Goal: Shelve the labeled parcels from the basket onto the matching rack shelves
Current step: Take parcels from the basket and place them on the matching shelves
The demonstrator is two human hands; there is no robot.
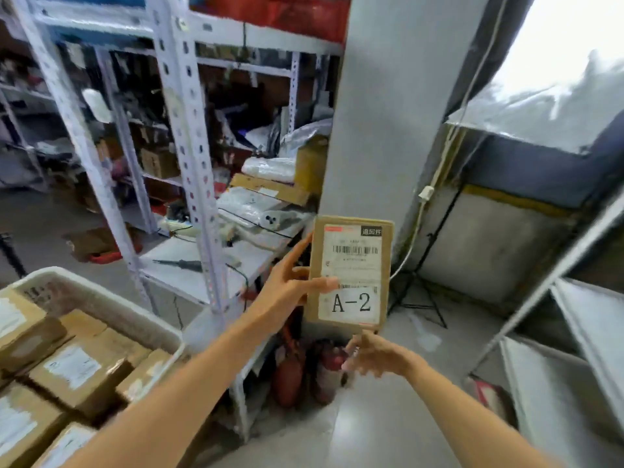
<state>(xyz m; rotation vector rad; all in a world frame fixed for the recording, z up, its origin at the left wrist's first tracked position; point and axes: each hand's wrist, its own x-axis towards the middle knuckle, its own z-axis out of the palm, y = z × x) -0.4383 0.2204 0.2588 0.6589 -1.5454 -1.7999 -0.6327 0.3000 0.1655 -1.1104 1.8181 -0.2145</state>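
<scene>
A flat cardboard parcel (351,271) with a white shipping label marked "A-2" is held upright in front of a grey pillar. My left hand (290,292) grips its left edge, thumb across the label and index finger stretched up along the side. Just under the parcel's bottom edge is my right hand (374,354), fingers loosely spread and holding nothing. At the lower left, the white basket (98,302) contains several labeled cardboard parcels (76,373).
A white metal rack (189,136) with cluttered shelves stands behind the basket. The grey pillar (388,106) rises at centre, with red fire extinguishers (293,373) at its foot. Another rack (580,319) with bare shelves is at the right. A tripod stand (418,292) stands beyond the pillar.
</scene>
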